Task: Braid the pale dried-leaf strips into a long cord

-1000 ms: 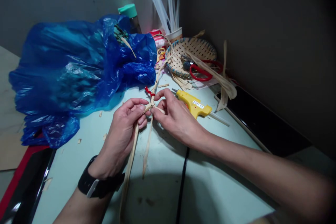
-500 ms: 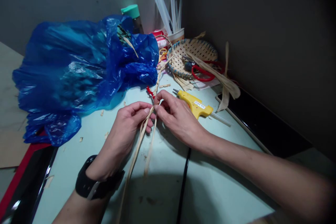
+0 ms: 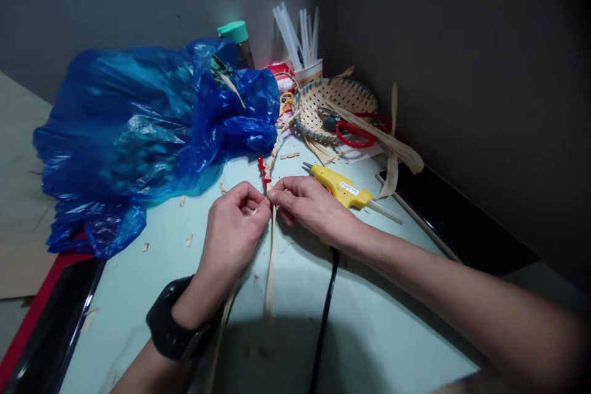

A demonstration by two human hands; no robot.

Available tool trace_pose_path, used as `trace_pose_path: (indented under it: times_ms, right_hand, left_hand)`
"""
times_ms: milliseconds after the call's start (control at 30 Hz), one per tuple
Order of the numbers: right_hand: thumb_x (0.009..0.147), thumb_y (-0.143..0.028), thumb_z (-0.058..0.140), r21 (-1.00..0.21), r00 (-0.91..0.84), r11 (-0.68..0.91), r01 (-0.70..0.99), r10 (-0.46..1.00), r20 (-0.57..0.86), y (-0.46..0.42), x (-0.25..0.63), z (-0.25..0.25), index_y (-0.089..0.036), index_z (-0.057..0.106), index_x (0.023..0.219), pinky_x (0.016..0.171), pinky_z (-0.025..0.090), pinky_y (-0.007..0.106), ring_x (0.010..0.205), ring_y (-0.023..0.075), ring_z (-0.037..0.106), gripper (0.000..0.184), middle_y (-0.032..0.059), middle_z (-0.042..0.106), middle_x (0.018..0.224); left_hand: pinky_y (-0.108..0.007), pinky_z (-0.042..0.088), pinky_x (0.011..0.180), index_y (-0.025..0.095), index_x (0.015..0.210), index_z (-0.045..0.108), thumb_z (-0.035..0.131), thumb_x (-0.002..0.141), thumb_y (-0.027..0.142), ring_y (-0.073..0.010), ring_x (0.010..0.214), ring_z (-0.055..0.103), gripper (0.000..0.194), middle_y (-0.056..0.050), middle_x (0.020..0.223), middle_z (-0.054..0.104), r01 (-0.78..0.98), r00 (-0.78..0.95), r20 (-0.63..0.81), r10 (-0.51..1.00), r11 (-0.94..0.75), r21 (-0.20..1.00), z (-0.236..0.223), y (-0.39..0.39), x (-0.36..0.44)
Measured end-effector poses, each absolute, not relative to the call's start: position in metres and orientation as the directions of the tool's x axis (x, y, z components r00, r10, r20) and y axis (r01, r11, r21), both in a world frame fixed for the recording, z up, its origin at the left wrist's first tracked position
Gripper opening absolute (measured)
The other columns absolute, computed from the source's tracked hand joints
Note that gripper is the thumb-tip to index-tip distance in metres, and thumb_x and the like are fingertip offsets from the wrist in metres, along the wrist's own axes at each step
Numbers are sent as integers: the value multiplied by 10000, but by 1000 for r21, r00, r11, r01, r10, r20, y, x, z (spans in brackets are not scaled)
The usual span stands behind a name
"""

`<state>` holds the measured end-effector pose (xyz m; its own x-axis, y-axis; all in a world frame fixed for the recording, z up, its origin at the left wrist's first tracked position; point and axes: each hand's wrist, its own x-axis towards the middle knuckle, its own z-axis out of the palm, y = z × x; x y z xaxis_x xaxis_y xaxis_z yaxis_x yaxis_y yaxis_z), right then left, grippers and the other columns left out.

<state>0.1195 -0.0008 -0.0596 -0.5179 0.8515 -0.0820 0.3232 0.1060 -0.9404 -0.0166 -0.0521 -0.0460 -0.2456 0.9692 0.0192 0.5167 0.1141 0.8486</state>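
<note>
Fingers pinched at its working end, our left hand (image 3: pixel 233 221) and right hand (image 3: pixel 314 206) hold the braid (image 3: pixel 274 151): plaited toward twelve o'clock, strands (image 3: pixel 271 258) toward six unplaited.

We see a dim, cool scene: the pale surface (image 3: pixel 378 314) is brightest around mid-frame, while the wall (image 3: pixel 484 43) at upper right sinks nearly to black. The light seems to fall from above, leaving a broad, soft shadow at bottom centre and another beneath the right forearm (image 3: pixel 415 266). We catch glare on the blue bag (image 3: pixel 152 129) at left. Fine detail between the hands (image 3: pixel 231 225) smears, and the forearm blurs toward the lower right edge.
</note>
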Motion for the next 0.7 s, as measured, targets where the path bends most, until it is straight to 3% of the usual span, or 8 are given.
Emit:
trace_pose_path:
  times_ms: [100,167,300,400,467,567,700]
  right_hand:
    - [859,-253,506,-955,-487,54,293,868,-100,-1,119,-58,-173,558,729,503,273,216,466,77,399,160,-52,513,507]
    - [859,-244,508,-968,-485,29,249,869,-98,-2,118,-59,-179,554,763,490,270,208,458,76,388,125,-59,514,505]
    - [848,-214,496,-988,-516,21,151,855,-61,-3,117,-65,-178,549,765,523,321,201,530,93,486,105,-33,588,552]
    - [822,-209,508,-991,-514,26,129,857,-44,-4,117,-68,-178,560,745,557,359,208,587,106,540,98,-10,641,609]
    - [804,-210,516,-990,-499,30,139,865,-44,-4,117,-67,-177,574,728,552,364,214,575,107,536,101,-14,632,611]
    - [793,-211,519,-982,-481,76,171,877,-16,-5,119,-64,-170,601,701,553,362,220,563,104,519,130,-24,590,586]
    - [792,-210,519,-975,-475,118,189,880,14,-5,120,-62,-166,603,678,576,361,227,563,105,519,149,-25,571,558]
  left_hand:
    - [-223,344,502,187,649,549,600,774,221,-104,530,477,139,38,571,551,630,-240,83,967,90,771,-44,-56,-14]
    - [-228,344,497,189,658,559,590,794,255,-108,515,478,154,34,568,556,611,-217,60,974,87,787,-42,-56,-14]
    - [-235,315,459,195,654,553,590,797,269,-111,451,437,165,42,510,526,494,-201,-35,979,132,859,-39,-54,-18]
    - [-246,299,484,200,619,543,602,775,244,-128,477,445,172,34,507,525,549,-240,20,971,119,827,-40,-56,-16]
    - [-262,302,534,202,616,543,596,780,229,-147,534,470,175,15,557,551,707,-241,160,957,60,705,-41,-60,-11]
    - [-291,300,594,199,666,560,542,834,213,-178,616,499,170,-24,657,585,910,-155,364,918,-11,415,-45,-68,-2]
    - [-313,317,614,181,743,612,460,900,206,-211,688,548,219,-72,737,618,974,-54,418,907,-45,224,-48,-74,5]
